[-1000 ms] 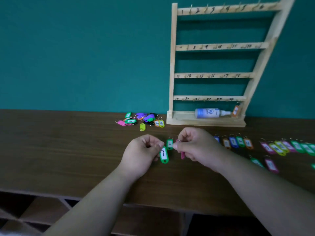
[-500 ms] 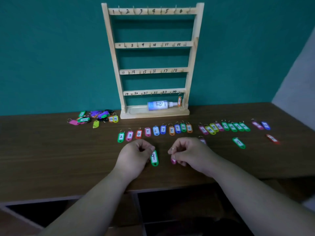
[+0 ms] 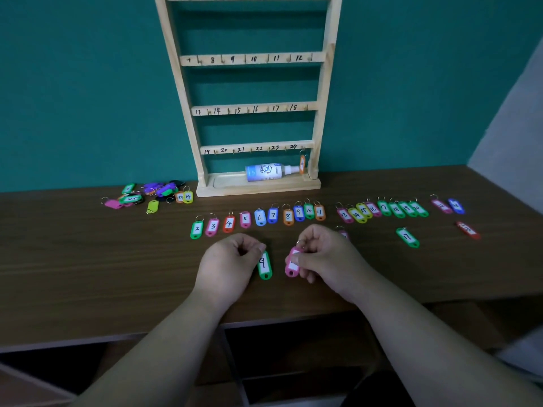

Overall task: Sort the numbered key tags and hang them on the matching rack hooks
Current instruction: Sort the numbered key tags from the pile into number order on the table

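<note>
My left hand (image 3: 229, 262) pinches a green tag marked 9 (image 3: 264, 265) by its top end, just above the table. My right hand (image 3: 326, 257) holds a pink tag (image 3: 292, 264) by its ring; its number is hidden by my fingers. A row of numbered tags (image 3: 258, 217) runs from 2 to 11 in front of the wooden rack (image 3: 255, 108). A second row (image 3: 385, 210) carries 13 upward. The rack's bars bear numbers 7 to 24; one orange tag (image 3: 302, 164) hangs at its lower right hook.
An unsorted heap of tags (image 3: 147, 195) lies left of the rack. A spray bottle (image 3: 269, 171) lies in the rack's base tray. A loose green tag 17 (image 3: 407, 237), a red tag (image 3: 467, 230) and a pink and blue pair (image 3: 448, 205) sit at the right. The table's front edge (image 3: 117, 339) runs just below my wrists.
The camera swung right and then drew closer, so the rack sits centred and the sorted rows show. Both hands kept their tags; the pink tag has turned to show more of its face.
</note>
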